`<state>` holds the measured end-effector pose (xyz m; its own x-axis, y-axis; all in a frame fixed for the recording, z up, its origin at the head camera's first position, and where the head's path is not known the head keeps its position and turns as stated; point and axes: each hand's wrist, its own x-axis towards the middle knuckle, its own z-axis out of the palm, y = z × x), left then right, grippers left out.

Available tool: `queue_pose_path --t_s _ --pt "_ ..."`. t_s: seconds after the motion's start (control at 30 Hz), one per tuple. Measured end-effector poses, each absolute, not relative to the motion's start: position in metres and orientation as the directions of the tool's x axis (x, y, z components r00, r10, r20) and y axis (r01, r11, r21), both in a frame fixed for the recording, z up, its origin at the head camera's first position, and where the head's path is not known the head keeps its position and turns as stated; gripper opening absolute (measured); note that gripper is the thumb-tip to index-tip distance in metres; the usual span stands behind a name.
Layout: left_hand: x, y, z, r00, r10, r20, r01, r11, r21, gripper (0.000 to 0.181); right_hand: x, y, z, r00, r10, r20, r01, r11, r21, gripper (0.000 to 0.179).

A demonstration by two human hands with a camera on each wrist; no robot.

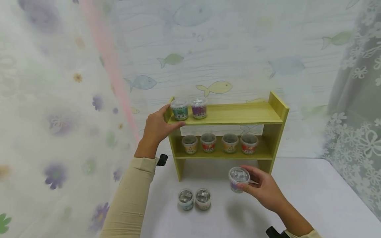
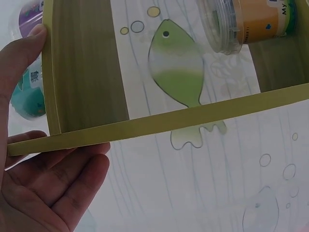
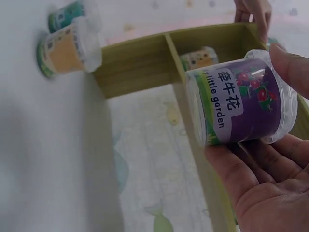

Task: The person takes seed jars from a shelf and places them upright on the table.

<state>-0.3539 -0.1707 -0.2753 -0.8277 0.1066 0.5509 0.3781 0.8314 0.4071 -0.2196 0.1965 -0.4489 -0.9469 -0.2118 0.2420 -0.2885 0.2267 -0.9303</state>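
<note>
My left hand grips the upper left corner of a small yellow-green wooden shelf. In the left wrist view its thumb lies on the front edge, its other fingers behind the side panel. A clear plastic tub with a purple flower label is in my right hand, held between thumb and fingers above the table, in front of the shelf. Beside my left hand, a green-labelled tub and a purple-labelled tub stand on the top board.
On the lower board stand several tubs, with orange and red labels. Two more tubs, one blue-green and one orange-labelled, sit close together on the white table. A fish-patterned curtain hangs behind the shelf.
</note>
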Motion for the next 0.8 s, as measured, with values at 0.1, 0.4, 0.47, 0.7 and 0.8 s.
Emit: queue_pose_path --t_s 0.1,0.4,0.47,0.7,0.8 --pt "-0.356 -0.171 -0.278 -0.823 0.110 0.557 0.383 0.832 0.401 0.103 -0.220 0.191 -0.458 -0.956 -0.208 0.209 -0.254 0.222 -0.941 0.064" --pt "-0.357 -0.172 -0.280 -0.818 0.107 0.565 0.387 0.829 0.404 0.102 -0.222 0.175 -0.481 -0.953 -0.230 0.199 -0.244 0.191 -0.951 0.063" --pt "-0.357 -0.172 -0.280 -0.820 0.105 0.563 0.385 0.829 0.406 0.102 -0.222 0.172 -0.486 -0.953 -0.232 0.192 -0.237 0.183 -0.954 0.063" --pt "-0.359 -0.172 -0.279 -0.810 0.111 0.576 0.393 0.831 0.394 0.103 -0.228 0.167 -0.501 -0.959 -0.223 0.173 -0.213 0.166 -0.963 0.065" --pt "-0.358 -0.172 -0.280 -0.810 0.107 0.576 0.392 0.830 0.397 0.103 -0.230 0.165 -0.508 -0.957 -0.229 0.179 -0.220 0.170 -0.960 0.064"
